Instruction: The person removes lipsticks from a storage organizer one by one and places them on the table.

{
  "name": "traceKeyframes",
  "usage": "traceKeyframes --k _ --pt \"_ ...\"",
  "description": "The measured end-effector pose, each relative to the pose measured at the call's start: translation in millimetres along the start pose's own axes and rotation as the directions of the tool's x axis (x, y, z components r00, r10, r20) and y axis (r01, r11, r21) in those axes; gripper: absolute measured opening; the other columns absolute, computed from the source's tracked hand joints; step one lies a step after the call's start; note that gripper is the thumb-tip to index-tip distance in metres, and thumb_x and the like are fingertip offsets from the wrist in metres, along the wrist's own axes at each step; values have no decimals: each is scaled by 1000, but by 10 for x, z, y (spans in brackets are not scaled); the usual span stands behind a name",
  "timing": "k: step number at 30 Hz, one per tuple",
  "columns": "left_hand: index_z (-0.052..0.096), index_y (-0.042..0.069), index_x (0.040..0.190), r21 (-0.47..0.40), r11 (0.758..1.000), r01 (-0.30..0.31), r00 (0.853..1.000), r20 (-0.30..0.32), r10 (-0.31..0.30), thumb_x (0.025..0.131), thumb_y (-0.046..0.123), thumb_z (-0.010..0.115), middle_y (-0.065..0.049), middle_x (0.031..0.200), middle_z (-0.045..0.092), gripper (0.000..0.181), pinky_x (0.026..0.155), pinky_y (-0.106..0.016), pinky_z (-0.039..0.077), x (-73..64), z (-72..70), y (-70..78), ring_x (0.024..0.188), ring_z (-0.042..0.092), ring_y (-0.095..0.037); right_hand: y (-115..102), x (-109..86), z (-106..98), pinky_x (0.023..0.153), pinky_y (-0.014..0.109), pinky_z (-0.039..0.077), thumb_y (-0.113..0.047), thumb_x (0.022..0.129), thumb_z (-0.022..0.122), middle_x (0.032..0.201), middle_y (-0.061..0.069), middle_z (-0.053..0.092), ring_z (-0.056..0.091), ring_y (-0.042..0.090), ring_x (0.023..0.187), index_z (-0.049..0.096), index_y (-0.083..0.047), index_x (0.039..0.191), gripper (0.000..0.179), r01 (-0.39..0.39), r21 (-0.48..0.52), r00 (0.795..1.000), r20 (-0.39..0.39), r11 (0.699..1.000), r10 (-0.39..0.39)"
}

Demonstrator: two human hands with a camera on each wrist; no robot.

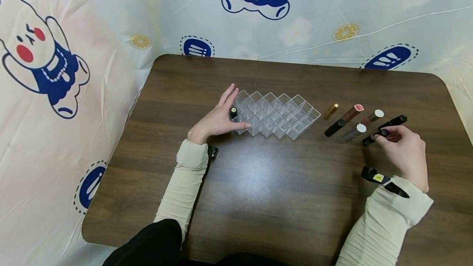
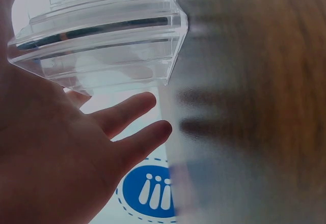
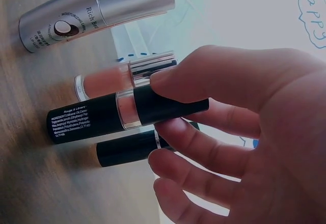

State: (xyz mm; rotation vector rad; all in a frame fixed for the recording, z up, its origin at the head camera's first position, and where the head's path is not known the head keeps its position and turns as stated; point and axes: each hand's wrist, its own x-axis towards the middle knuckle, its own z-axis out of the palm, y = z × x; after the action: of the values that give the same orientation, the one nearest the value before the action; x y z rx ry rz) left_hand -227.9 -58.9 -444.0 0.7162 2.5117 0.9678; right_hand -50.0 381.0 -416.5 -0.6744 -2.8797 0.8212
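Observation:
A clear lipstick organizer (image 1: 277, 114) with diamond-shaped compartments stands on the table. One black tube (image 1: 233, 113) is upright in its leftmost part. My left hand (image 1: 218, 120) rests against the organizer's left end, thumb along the front and fingers straight toward the back. In the left wrist view, two extended fingers (image 2: 140, 137) stand apart from the organizer wall (image 2: 117, 51). Between thumb and fingers, my right hand (image 1: 406, 149) pinches the cap of a black lipstick (image 3: 86, 117) with a clear band. Another black tube (image 1: 393, 122) stands just behind it.
Left of the right hand stand a silver tube (image 1: 354, 132), a silver-capped gloss (image 1: 372, 117), a reddish-brown tube (image 1: 352, 113), a black tube (image 1: 335, 128) and a gold tube (image 1: 330, 111). A printed curtain (image 1: 288, 36) hangs beyond the wooden table (image 1: 251, 200).

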Motion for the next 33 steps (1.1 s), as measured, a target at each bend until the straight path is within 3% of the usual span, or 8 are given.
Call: traceKeyframes --k 4,12,16,20,29,31,33 --pt "-1 30 156 0 1000 0 1000 -3 0 75 60 73 25 158 -17 114 113 -45 34 -3 1 -2 150 13 -17 4 -6 7 61 25 35 -32 91 63 97 21 66 36 -15 66 64 1 113 40 3 1 1000 5 1000 -3" --pt "1 25 157 2 1000 5 1000 1 -5 76 60 73 17 161 -15 114 112 -45 35 -3 3 -3 150 15 -18 -7 -22 -9 60 26 37 -37 93 59 106 23 63 45 3 79 60 0 119 46 -18 11 999 40 1000 17" --pt "3 21 157 -1 1000 5 1000 -4 -5 76 59 74 15 161 -14 115 112 -45 35 -2 5 6 150 14 -18 -11 -26 -20 60 25 37 -38 93 60 107 23 63 43 -3 76 60 0 120 47 -24 17 999 34 1000 24" --pt "2 24 157 0 1000 5 1000 -1 -5 76 59 73 17 161 -15 114 113 -45 34 -6 6 10 150 14 -17 -37 -49 -48 62 24 36 -40 93 58 111 24 62 38 -12 72 60 1 122 50 -39 33 999 9 999 38" --pt "-1 30 156 -7 1000 4 1000 -3 -4 76 60 73 28 156 -18 113 113 -45 34 -12 6 4 150 13 -16 -102 -84 -111 63 19 35 -41 93 58 117 20 59 35 -18 71 60 0 124 51 -55 78 995 -79 995 61" --pt "0 30 156 -8 1000 4 1000 -4 -4 76 59 73 29 156 -18 113 113 -44 34 -11 5 4 150 13 -16 -118 -87 -118 65 19 34 -41 92 59 113 13 59 36 -18 72 61 -2 124 50 -75 85 991 -103 994 83" --pt "0 30 156 -9 1000 3 1000 -4 -3 76 59 73 28 156 -18 113 113 -44 33 -12 3 7 150 12 -15 -137 -88 -122 66 18 33 -40 91 60 104 -3 58 37 -17 72 62 -4 123 48 -100 104 984 -136 990 114"
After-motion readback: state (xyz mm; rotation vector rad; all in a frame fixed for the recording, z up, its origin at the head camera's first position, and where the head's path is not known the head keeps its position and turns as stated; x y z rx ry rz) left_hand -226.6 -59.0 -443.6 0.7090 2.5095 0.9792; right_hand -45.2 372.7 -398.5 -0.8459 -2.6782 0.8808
